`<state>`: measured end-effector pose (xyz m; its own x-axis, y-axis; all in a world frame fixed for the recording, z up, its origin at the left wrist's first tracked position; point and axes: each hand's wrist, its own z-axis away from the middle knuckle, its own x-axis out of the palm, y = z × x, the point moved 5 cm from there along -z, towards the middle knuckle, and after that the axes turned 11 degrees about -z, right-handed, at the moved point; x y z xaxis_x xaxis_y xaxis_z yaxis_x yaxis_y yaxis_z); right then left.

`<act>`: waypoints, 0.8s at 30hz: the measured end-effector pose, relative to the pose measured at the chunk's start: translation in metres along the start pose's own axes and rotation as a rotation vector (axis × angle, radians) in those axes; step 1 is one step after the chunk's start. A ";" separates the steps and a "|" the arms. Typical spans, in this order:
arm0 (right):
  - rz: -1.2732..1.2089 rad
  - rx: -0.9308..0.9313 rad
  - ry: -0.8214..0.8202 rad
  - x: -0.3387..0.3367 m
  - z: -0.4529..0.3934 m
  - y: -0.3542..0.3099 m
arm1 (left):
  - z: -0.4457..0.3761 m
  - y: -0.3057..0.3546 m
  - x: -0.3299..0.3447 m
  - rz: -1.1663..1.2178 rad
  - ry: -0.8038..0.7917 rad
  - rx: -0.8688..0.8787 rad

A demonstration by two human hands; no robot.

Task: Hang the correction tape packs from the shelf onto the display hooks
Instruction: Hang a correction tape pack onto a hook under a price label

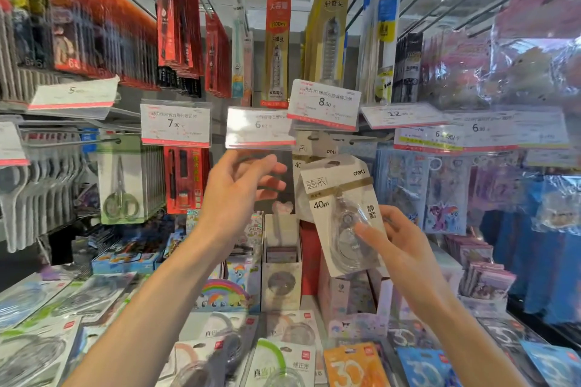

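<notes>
My right hand (397, 242) grips the lower part of a white correction tape pack (333, 195) marked 40m, tilted with its top toward the display hook (342, 139) under the 8.00 price tag. Other packs of the same kind (301, 151) hang on that hook behind it. My left hand (242, 188) is raised with fingers spread just below the 6.00 price tag (259, 129), holding nothing. More correction tape packs (283, 361) lie flat on the shelf below.
Hanging scissors packs (121, 185) and red pen packs (185, 179) fill hooks on the left. Sticker packs (446, 195) hang on the right. Small boxes (281, 261) stand at the shelf's back. Price tags jut out across the middle.
</notes>
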<state>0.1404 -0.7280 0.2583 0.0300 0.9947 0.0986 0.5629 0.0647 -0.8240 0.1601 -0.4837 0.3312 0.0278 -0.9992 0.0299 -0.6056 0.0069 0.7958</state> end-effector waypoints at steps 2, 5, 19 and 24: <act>0.002 -0.029 -0.007 0.002 -0.003 -0.006 | 0.002 0.009 -0.003 0.002 -0.006 0.061; 0.023 -0.090 -0.016 0.006 -0.009 -0.019 | 0.003 0.018 -0.005 0.000 -0.010 0.103; 0.066 -0.091 -0.018 0.017 -0.024 -0.030 | 0.002 0.023 -0.007 -0.027 -0.021 0.130; 0.045 -0.066 0.016 0.023 -0.028 -0.014 | 0.002 0.022 -0.007 -0.037 -0.027 0.134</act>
<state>0.1558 -0.7078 0.2879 0.0694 0.9950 0.0714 0.6138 0.0138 -0.7894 0.1452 -0.4767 0.3469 0.0322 -0.9994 -0.0157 -0.7052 -0.0339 0.7082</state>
